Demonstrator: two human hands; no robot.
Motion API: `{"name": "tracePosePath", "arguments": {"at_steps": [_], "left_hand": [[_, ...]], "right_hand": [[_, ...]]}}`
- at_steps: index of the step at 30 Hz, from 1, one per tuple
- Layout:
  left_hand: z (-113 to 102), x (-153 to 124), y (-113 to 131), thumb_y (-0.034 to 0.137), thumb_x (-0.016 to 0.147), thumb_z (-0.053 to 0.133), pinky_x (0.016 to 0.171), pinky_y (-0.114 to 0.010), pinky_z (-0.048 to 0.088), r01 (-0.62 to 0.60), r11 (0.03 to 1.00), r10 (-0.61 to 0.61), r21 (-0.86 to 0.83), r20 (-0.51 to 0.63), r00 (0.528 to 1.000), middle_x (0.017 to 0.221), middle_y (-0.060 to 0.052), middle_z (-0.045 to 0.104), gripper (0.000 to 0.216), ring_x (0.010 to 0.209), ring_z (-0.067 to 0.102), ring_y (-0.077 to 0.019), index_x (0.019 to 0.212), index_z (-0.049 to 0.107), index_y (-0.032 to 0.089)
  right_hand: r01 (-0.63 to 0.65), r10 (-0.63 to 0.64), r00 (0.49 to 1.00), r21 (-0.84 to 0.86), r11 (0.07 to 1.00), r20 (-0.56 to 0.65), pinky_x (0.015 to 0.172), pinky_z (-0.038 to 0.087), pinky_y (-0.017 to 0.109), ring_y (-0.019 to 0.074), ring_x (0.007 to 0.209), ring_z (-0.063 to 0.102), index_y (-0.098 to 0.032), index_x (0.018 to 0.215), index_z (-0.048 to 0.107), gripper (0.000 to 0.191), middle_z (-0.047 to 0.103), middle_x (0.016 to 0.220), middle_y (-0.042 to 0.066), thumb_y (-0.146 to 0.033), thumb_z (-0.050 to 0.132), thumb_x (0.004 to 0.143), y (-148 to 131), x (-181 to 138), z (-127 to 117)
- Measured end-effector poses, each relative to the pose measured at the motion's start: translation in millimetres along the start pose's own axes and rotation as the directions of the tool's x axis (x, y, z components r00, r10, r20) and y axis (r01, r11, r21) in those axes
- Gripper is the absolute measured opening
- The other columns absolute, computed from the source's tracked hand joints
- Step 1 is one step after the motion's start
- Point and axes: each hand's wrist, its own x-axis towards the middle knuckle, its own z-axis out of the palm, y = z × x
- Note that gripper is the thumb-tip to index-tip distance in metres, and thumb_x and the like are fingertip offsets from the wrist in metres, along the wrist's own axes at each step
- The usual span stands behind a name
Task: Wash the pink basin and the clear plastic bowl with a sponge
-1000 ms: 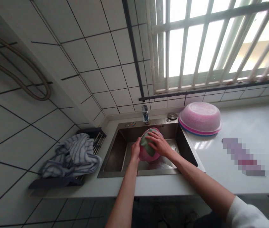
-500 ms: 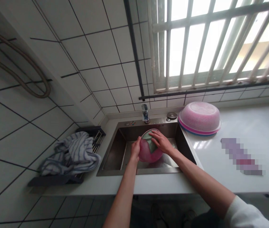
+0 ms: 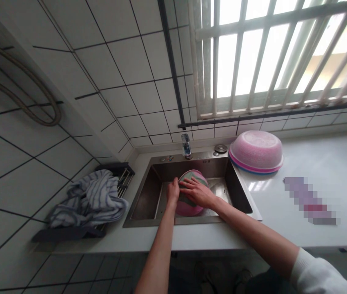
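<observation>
A pink plastic colander (image 3: 189, 210) is tilted inside the metal sink (image 3: 143, 204), its perforated wall partly covered by my hands. My left hand (image 3: 172, 191) is closed on its left rim. A green cloth (image 3: 188, 199) lies against the colander. Over this cloth my right hand (image 3: 198, 192) rests flat, fingers stretched out and apart, pressing it to the colander. The cloth's far side is hidden under the fingers.
Behind the sink stands a faucet (image 3: 186, 145), with a round metal drain strainer (image 3: 221, 148) beside it. Upturned pink colanders (image 3: 256, 151) sit right of the sink. A striped towel (image 3: 92, 200) hangs over a rack (image 3: 124, 179) on the left. A blurred-out item (image 3: 310, 201) lies on the counter.
My right hand has slid left and slightly down with the green cloth, towards my left hand. The colander has shifted a little left and down, still in my left hand.
</observation>
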Motion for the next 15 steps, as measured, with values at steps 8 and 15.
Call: {"name": "tracePosePath", "arguments": {"at_steps": [8, 15], "left_hand": [[3.0, -8.8, -4.7, 0.085, 0.060, 0.077, 0.059, -0.030, 0.036, 0.070, 0.983, -0.059, -0.167, 0.073, 0.996, 0.058, -0.002, 0.056, 0.070, 0.062, 0.052, -0.0180, 0.065, 0.070, 0.016], [3.4, -8.8, -3.4, 0.085, 0.053, 0.080, 0.066, -0.029, 0.042, 0.062, 0.967, -0.036, -0.247, 0.105, 0.994, 0.071, -0.005, 0.067, 0.074, 0.072, 0.059, -0.0198, 0.072, 0.075, 0.014]], "right_hand": [[-0.255, 0.293, 0.926, 0.178, 0.950, -0.238, 0.121, 0.043, 0.053, 0.0272, 0.144, 0.054, -0.027, 0.146, 0.064, 0.041, 0.061, 0.151, 0.012, -0.030, 0.051, 0.107, 29.6, -8.0, -16.0], [0.041, -0.040, 0.998, 0.025, 0.999, -0.057, 0.129, 0.031, 0.055, 0.0263, 0.149, 0.048, -0.035, 0.137, 0.070, 0.038, 0.063, 0.150, 0.002, -0.026, 0.064, 0.101, 2.5, -1.0, -12.3]]}}
